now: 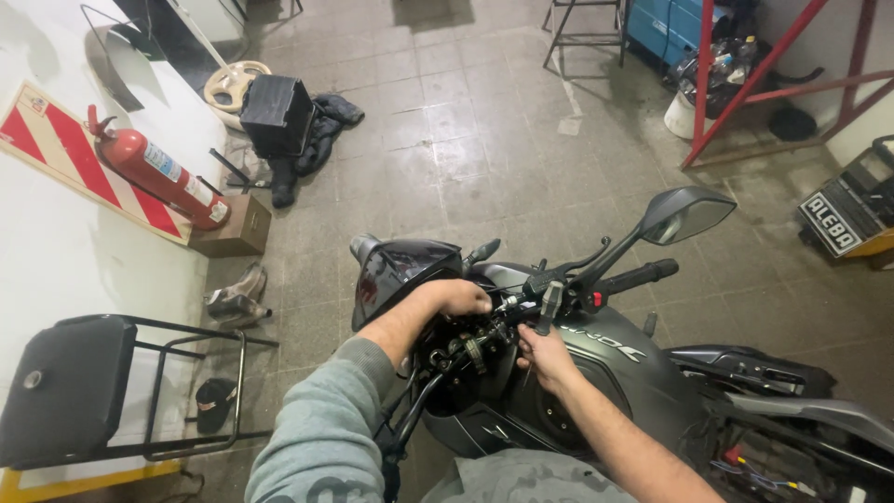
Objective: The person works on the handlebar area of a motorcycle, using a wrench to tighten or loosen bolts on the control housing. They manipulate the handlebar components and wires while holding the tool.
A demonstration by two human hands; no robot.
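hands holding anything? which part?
Right hand grips a black-handled tool near its lower end. Left hand rests on the motorcycle's handlebar area; grip unclear.

Grey tiled floor (484, 140) under a dark motorcycle (605, 373), a cardboard box (233, 228) and clothes (317, 140) (dark, heaped).

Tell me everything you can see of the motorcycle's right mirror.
The mirror is a black, angular pod, apparently plastic, with pale reflective glass facing the camera. It sits atop a thin black stalk that slants down-left to the handlebar, near the black grip and red switch. It looks intact and mounted, standing out over the tiled floor. Neither the left hand nor the right hand touches it.
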